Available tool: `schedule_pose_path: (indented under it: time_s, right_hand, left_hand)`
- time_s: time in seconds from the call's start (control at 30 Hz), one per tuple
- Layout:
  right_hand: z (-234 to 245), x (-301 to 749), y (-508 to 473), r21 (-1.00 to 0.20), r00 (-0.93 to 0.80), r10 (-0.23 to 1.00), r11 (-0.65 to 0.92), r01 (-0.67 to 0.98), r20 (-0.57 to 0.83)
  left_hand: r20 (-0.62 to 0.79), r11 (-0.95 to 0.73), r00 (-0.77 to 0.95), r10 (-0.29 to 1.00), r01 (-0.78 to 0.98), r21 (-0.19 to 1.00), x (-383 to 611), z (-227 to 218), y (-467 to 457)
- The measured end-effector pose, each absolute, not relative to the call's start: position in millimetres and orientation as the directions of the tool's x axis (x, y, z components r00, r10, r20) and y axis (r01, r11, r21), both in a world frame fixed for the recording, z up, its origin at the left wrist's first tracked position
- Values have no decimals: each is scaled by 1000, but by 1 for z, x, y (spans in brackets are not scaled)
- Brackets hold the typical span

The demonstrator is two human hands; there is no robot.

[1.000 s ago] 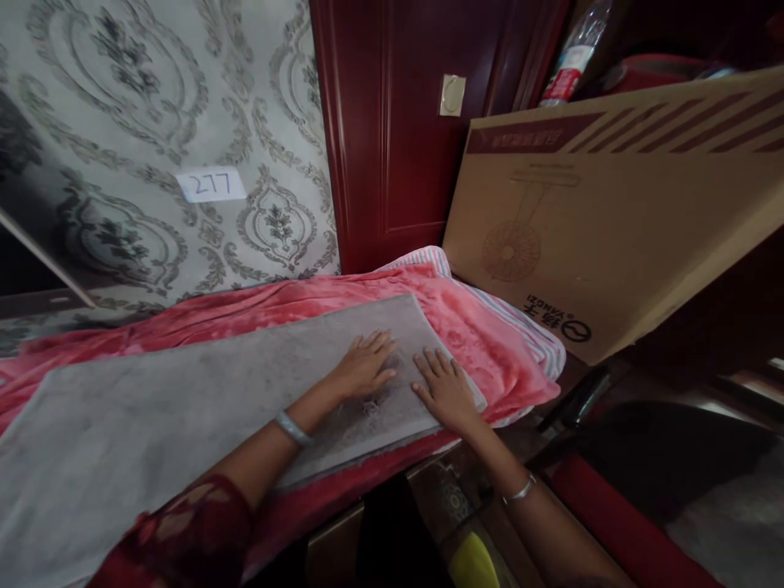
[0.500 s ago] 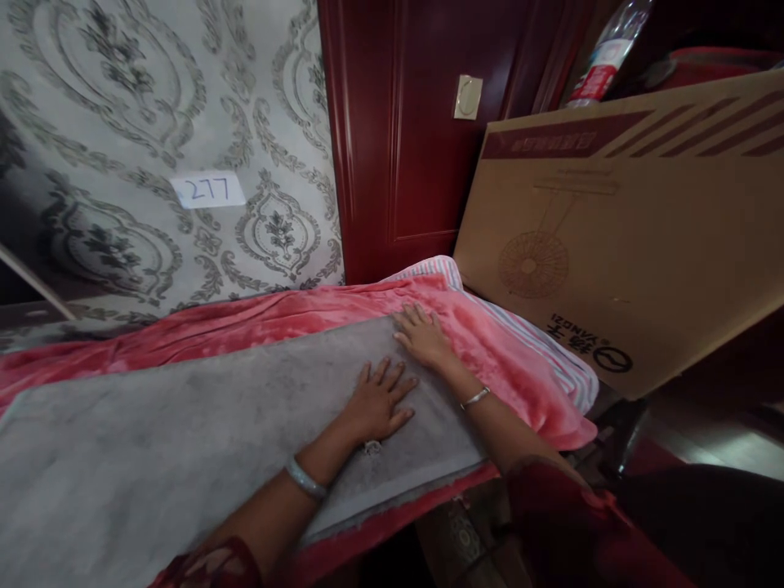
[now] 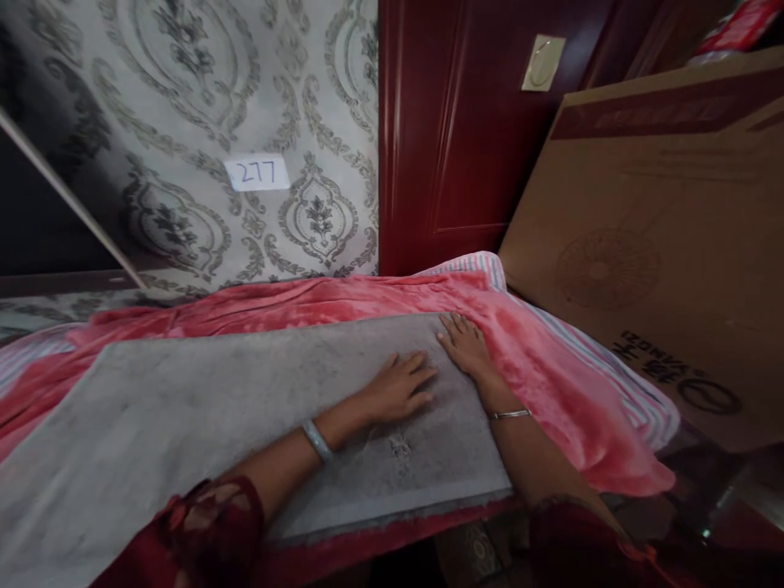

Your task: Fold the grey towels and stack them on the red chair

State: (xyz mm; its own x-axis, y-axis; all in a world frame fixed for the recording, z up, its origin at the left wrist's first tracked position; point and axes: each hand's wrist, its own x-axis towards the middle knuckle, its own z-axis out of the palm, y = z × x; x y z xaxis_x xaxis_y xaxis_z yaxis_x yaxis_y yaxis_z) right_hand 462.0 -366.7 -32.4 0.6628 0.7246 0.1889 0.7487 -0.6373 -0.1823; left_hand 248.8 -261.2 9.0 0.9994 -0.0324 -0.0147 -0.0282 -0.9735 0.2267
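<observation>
A grey felt-like cloth (image 3: 202, 408) lies flat on a pink-red plush blanket (image 3: 551, 384). My left hand (image 3: 398, 388) rests palm down on the grey cloth near its far right end, fingers stretched out. My right hand (image 3: 465, 347) lies flat at the cloth's far right corner, fingers extended onto the edge where grey meets pink. Both wrists wear a bracelet. Neither hand holds anything.
A big cardboard box (image 3: 661, 237) with a fan drawing leans at the right. A dark red wooden door (image 3: 465, 139) stands behind. Patterned wallpaper carries a label reading 277 (image 3: 256, 173). A striped sheet (image 3: 588, 343) shows under the blanket.
My right hand slid from the cloth's near right edge up to its far right corner. My left hand stayed flat on the cloth. The view shifted right.
</observation>
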Motion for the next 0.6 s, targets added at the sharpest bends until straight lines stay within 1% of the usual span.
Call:
schedule_pose_path:
  time_s: [0.03, 0.07, 0.13, 0.2, 0.23, 0.3, 0.4, 0.5, 0.57, 0.6]
  right_hand:
    - [-33, 462, -366, -185, 662, 724, -636, 749, 192]
    - [-34, 463, -366, -189, 660, 725, -633, 751, 196]
    - [-36, 464, -366, -198, 659, 724, -629, 752, 202]
    - [-37, 464, -366, -202, 659, 724, -628, 752, 202]
    - [-38, 465, -366, -202, 658, 725, -627, 753, 203]
    - [-39, 466, -365, -201, 656, 723, -624, 755, 216]
    - [-41, 468, -365, -223, 663, 712, -624, 749, 233]
    - [-42, 470, -365, -281, 688, 676, -629, 725, 263]
    - [-39, 472, -365, -341, 718, 638, -633, 695, 279]
    - [-36, 473, -365, -382, 741, 617, -638, 668, 266]
  left_hand:
    - [12, -979, 1000, 26, 23, 202, 249, 16, -248]
    - [47, -980, 993, 111, 102, 168, 248, 21, -233]
    - [103, -943, 939, 329, 320, 90, 244, 26, -200]
    - [88, -860, 856, 509, 508, 40, 237, 22, -173]
    - [63, -825, 823, 565, 565, 28, 234, 17, -162]
    - [19, -793, 793, 609, 609, 21, 229, 7, -150]
    - [25, -800, 799, 601, 600, 26, 227, -5, -145]
    - [91, -806, 801, 591, 587, 70, 227, -6, -144]
    - [166, -798, 781, 603, 590, 121, 226, -3, -140]
    - [201, -792, 766, 611, 593, 145, 226, -1, -138]
